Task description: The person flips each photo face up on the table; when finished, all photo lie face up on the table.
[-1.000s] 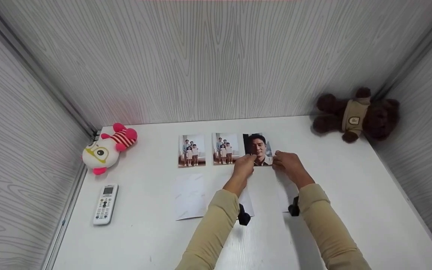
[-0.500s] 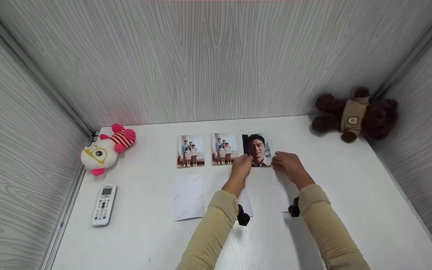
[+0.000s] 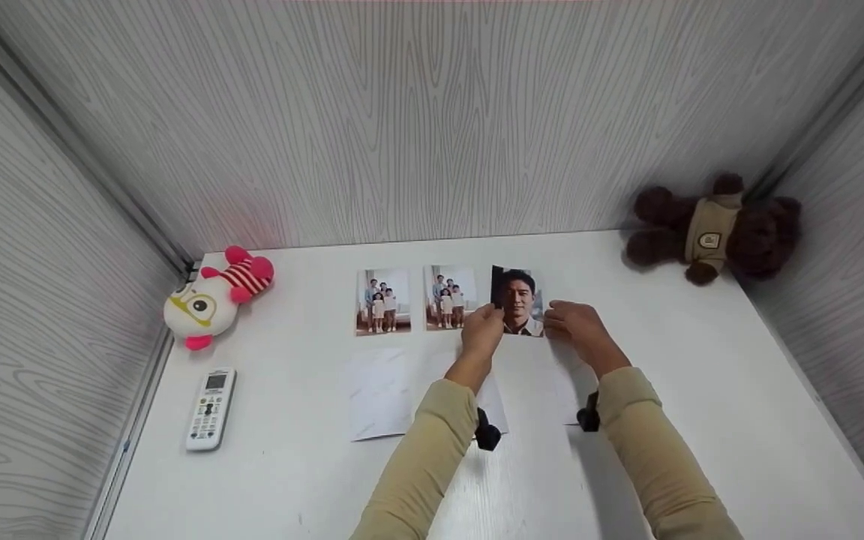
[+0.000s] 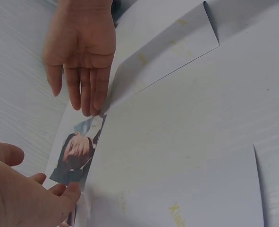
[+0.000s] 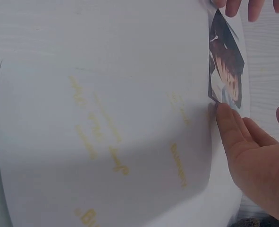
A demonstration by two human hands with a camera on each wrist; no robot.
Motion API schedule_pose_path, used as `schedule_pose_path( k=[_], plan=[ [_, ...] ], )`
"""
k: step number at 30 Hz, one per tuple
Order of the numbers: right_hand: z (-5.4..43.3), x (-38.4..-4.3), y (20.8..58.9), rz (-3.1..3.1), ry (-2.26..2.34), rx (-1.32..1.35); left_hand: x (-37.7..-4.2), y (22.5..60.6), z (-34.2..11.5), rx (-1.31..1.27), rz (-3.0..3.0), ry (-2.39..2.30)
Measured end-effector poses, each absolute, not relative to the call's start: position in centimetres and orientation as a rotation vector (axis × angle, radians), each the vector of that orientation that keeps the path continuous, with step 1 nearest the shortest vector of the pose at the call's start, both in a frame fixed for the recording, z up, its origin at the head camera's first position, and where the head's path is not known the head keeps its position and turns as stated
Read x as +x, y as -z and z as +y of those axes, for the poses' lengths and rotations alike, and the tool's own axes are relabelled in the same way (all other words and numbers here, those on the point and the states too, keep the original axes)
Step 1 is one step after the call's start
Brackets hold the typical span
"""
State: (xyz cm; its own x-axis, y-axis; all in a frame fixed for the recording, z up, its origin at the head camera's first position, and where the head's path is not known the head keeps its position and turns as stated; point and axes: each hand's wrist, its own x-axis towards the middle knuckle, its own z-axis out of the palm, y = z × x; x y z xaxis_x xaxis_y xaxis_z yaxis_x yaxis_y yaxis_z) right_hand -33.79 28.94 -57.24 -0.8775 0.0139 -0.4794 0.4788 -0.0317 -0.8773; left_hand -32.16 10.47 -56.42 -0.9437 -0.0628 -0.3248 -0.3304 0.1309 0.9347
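A portrait photo (image 3: 520,300) lies on the white table between my two hands. Along its left edge are the fingertips of my left hand (image 3: 483,330), with the thumb held apart in the left wrist view. My right hand (image 3: 580,330) touches or nearly touches the opposite edge with extended fingers (image 5: 231,130). To the left lie two matching family photos, one in the middle (image 3: 447,298) and one farther left (image 3: 383,301). Nearer me are white sheets with faint yellow print: a left one (image 3: 379,394), a middle one (image 3: 493,409) and a right one (image 3: 571,390), the latter two partly hidden by my arms.
A white remote control (image 3: 211,409) lies at the left. Behind it rests a pink and white plush toy (image 3: 211,300). The brown teddy bear (image 3: 713,232) lies in the back right corner. Grained wall panels (image 3: 432,120) enclose the table's back and sides.
The portrait photo has shifted slightly right and turned a little. My left thumb has slid from its lower left corner to its left edge. My right hand has hardly moved.
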Motion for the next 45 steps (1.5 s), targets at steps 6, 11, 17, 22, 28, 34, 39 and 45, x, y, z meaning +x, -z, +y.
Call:
schedule_pose_path(
  k=[6,11,17,22,28,34,39,45],
  plan=[
    [28.2,-34.0,57.4,1.921,1.999,0.474,-31.7,56.4,9.8,-0.374,2.188,-1.885],
    [27.6,-33.9,57.3,1.946,2.019,0.405,-31.4,56.5,9.1,-0.361,2.14,-1.934],
    [27.0,-33.8,56.9,1.964,2.025,0.42,-31.2,56.3,7.9,-0.332,2.118,-1.932],
    [26.4,-33.7,56.7,2.001,2.044,0.47,-31.1,55.8,5.6,-0.321,2.132,-1.953],
    [25.0,-32.1,56.2,2.03,2.065,0.511,-30.7,55.1,0.6,-0.358,2.064,-1.989],
    [21.1,-31.1,56.5,1.972,2.027,0.396,-29.5,54.4,-6.0,-0.41,2.192,-1.873],
    [18.0,-30.0,56.7,1.878,1.983,0.27,-28.1,54.5,-9.9,-0.484,2.159,-1.837],
    [15.0,-28.0,56.7,1.711,1.976,0.243,-25.6,55.1,-13.8,-0.552,2.109,-1.847]
  ],
)
